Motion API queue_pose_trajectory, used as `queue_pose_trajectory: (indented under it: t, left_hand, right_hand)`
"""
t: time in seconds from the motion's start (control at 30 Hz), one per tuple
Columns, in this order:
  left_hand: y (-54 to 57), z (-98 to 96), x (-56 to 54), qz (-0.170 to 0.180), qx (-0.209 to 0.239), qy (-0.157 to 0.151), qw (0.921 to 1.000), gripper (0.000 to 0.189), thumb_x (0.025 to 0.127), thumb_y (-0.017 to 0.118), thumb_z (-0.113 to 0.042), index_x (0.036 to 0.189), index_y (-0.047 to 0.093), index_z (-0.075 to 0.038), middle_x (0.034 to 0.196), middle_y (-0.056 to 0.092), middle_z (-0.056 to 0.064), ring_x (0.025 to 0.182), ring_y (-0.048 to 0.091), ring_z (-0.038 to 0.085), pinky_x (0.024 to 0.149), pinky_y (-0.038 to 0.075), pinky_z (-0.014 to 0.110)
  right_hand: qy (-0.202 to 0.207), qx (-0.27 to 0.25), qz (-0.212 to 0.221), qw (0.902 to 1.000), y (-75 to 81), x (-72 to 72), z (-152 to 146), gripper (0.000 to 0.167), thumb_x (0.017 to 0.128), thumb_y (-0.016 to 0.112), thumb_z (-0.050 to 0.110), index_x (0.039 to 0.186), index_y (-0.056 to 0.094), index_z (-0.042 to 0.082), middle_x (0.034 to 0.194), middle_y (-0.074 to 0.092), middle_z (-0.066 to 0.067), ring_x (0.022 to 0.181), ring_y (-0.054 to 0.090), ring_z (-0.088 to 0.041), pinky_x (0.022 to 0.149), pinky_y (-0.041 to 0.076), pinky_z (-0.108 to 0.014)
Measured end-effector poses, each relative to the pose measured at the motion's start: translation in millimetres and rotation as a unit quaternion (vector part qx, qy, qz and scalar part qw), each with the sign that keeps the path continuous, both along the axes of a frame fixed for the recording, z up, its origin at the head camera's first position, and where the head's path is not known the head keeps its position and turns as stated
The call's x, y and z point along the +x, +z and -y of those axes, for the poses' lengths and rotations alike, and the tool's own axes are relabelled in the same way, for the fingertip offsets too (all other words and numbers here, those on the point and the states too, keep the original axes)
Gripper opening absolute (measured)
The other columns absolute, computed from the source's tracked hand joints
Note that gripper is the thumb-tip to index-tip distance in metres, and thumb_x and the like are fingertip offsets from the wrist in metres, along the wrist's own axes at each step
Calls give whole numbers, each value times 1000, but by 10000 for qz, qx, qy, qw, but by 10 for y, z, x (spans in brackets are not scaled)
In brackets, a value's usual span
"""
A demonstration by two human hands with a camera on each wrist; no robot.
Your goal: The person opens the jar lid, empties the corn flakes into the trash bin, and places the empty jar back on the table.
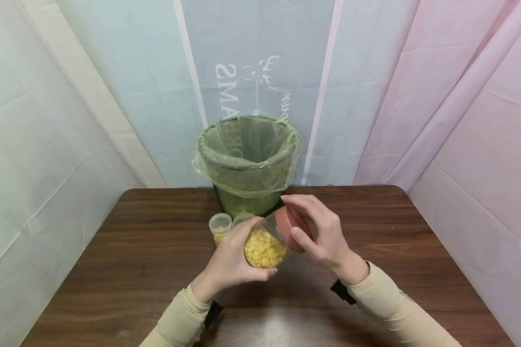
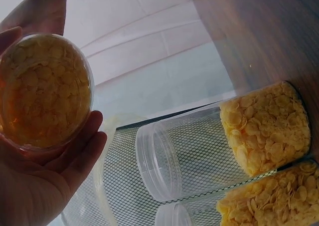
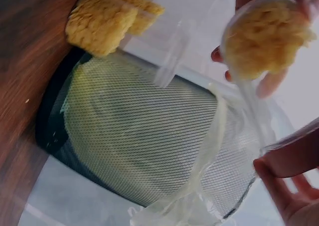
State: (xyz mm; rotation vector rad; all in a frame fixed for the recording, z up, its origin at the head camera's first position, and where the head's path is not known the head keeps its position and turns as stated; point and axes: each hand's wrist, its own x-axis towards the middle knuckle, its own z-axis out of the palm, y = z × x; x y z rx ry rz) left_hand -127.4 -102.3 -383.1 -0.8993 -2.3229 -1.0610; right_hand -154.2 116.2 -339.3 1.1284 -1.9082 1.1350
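Observation:
My left hand point(image 1: 227, 260) grips a clear jar point(image 1: 265, 248) partly filled with yellow flakes, tilted with its mouth toward the upper right. In the left wrist view the jar's round base point(image 2: 47, 94) faces the camera. My right hand point(image 1: 327, 233) holds the reddish-brown lid point(image 1: 293, 226) at the jar's mouth, with thumb and fingers around its edge. From the right wrist, that lid point(image 3: 296, 153) appears against the mouth end. Both hands are above the dark wooden table point(image 1: 156, 270).
Two more clear jars of flakes, one with a translucent top point(image 1: 220, 221), stand on the table behind my left hand. A mesh bin point(image 1: 247, 202) with a pale green liner point(image 1: 252, 180) stands at the table's back edge. Fabric curtains point(image 1: 143, 58) surround the table.

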Motion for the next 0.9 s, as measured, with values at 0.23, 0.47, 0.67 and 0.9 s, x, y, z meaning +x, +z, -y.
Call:
queue_pose_trajectory:
  t: [0.23, 0.47, 0.67, 0.9]
  left_hand:
    - [4, -4, -6, -475, -263, 430, 9976, 95, 51, 86, -44, 130, 49, -5, 115, 60, 5, 108, 57, 18, 91, 51, 34]
    - [3, -16, -19, -916, -517, 747, 9916, 93, 50, 84, -43, 127, 51, -3, 119, 59, 8, 111, 57, 21, 93, 50, 37]
    - [11, -23, -20, -1107, -530, 817, 9891, 91, 50, 83, -42, 126, 51, -4, 119, 59, 6, 109, 57, 21, 93, 50, 36]
    - [16, -10, -19, -1046, -505, 757, 9903, 93, 50, 84, -43, 127, 50, -4, 119, 59, 8, 110, 57, 20, 93, 50, 35]
  right_hand:
    - [-574, 123, 1749, 9828, 79, 91, -47, 44, 90, 61, 14, 133, 53, 16, 125, 60, -2, 107, 63, -16, 80, 56, -29]
    - [-1315, 764, 2692, 9510, 139, 154, -46, 46, 89, 64, 34, 132, 54, 20, 117, 66, -1, 97, 67, -14, 73, 56, -30]
    - [-1391, 1017, 2894, 9416, 153, 163, -41, 45, 88, 65, 36, 126, 59, 14, 111, 68, -3, 90, 69, -14, 67, 54, -26]
    - [-1183, 891, 2659, 9525, 175, 178, -37, 43, 87, 68, 29, 125, 60, 11, 109, 68, -3, 90, 68, -13, 71, 57, -29]
